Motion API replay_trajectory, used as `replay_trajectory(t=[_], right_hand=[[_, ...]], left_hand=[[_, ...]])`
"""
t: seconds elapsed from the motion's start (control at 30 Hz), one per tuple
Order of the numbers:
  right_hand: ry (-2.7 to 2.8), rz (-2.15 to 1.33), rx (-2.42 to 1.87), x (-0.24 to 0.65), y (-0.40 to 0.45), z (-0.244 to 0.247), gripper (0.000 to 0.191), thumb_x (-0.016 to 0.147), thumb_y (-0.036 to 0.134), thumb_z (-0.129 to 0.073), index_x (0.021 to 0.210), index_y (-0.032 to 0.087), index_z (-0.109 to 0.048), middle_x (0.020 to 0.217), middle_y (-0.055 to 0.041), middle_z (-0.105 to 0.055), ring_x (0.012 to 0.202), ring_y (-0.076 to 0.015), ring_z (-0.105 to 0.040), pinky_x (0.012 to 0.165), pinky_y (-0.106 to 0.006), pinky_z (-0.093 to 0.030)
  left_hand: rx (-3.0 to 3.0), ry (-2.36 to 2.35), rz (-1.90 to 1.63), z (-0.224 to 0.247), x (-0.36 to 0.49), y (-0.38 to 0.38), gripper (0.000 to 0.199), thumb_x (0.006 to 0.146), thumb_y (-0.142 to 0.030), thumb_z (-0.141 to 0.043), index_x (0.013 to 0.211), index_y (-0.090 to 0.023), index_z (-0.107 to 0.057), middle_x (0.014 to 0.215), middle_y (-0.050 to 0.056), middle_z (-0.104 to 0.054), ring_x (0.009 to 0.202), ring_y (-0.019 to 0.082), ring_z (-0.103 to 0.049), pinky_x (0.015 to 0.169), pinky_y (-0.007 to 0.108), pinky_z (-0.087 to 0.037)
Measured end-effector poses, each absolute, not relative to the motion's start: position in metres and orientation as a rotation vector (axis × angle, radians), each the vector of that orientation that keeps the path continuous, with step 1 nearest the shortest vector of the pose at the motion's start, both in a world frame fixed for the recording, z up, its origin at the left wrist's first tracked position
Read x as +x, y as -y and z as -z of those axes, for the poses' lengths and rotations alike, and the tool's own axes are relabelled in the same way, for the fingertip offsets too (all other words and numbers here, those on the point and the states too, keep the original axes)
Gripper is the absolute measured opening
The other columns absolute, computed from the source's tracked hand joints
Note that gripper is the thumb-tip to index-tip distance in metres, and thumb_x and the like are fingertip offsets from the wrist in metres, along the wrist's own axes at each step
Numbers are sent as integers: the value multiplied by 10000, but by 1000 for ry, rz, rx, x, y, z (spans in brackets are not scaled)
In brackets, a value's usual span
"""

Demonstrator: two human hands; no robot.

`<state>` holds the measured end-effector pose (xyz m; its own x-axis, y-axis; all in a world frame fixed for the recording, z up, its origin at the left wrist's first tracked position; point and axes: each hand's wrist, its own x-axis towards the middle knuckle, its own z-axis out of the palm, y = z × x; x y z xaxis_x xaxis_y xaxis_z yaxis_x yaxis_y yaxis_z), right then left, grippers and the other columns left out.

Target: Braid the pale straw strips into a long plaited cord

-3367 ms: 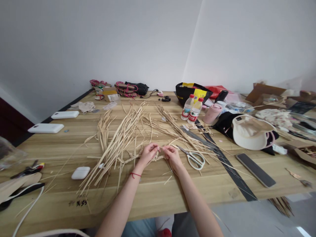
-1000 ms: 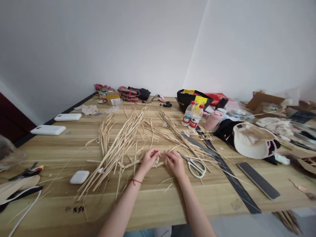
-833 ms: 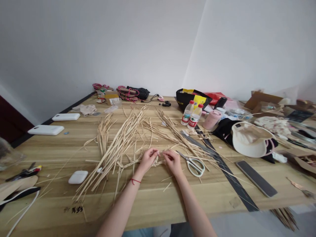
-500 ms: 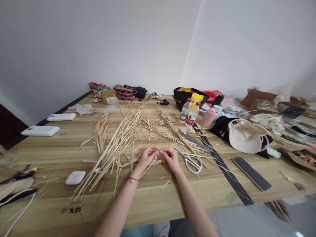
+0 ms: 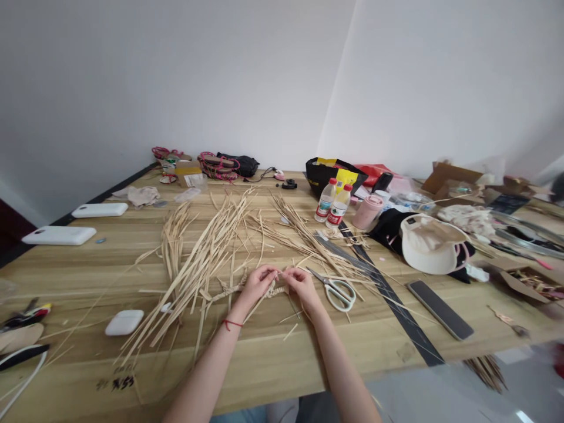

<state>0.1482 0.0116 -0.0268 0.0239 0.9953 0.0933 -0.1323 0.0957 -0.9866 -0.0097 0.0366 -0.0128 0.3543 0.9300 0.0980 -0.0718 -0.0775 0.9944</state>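
Note:
Fingertips of my left hand (image 5: 259,284) and my right hand (image 5: 301,284) meet over the middle of the table, each pinched on a thin pale straw strip. Under and beside them lies a knotted straw braid (image 5: 277,291), partly covered by my fingers; its twisted length runs out to the left. Long loose straw strips (image 5: 211,241) lie in a heap left of my hands, and another bundle (image 5: 304,226) spreads behind and to the right. Scissors (image 5: 338,291) with pale green handles rest on the wood just right of my right hand.
Two red-capped bottles (image 5: 337,207), a pink cup (image 5: 367,211) and a black bag (image 5: 312,176) stand at the back right. A cream cap (image 5: 429,249) and a dark phone (image 5: 440,309) lie on the right. White power banks (image 5: 59,235) and a white earphone case (image 5: 124,323) are left.
The whole view has shifted slightly, so things appear a little further left. Both hands stay together at the straw braid, with barely altered finger positions.

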Motion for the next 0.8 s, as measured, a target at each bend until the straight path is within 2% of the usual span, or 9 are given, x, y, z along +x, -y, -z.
replay_trajectory(t=[0.17, 0.3, 0.57, 0.8], right_hand=[[994, -1315, -1038, 147, -10, 26, 249, 652, 382, -730, 747, 159, -672, 486, 66, -418, 427, -59, -286, 423, -210, -199], [901, -1432, -962, 148, -11, 22, 229, 659, 371, -706, 657, 155, -631, 462, 80, -319, 427, -53, -219, 417, -213, -142], [911, -1578, -895, 153, -10, 15, 237, 649, 363, -719, 715, 139, -678, 499, 63, -378, 435, -42, -207, 423, -213, -121], [971, -1506, -971, 157, -9, 17, 259, 615, 384, -752, 661, 146, -661, 452, 55, -424, 422, -54, -264, 418, -216, -176]], left_hand=[[1384, -886, -1007, 10, -11, -35, 393, 753, -503, -603, 887, -133, -610, 696, 3, -588, 411, 34, -362, 396, 175, -287], [1397, -887, -1007, 9, -12, -35, 392, 758, -502, -603, 898, -137, -619, 698, 3, -599, 402, 33, -360, 396, 180, -294], [1407, -903, -1035, 8, -11, -34, 348, 768, -473, -600, 868, -140, -615, 611, -22, -570, 399, 46, -358, 392, 184, -289], [1476, -899, -1028, 3, -10, -31, 296, 782, -428, -600, 840, -142, -644, 672, 23, -624, 517, 96, -504, 452, 191, -374]])
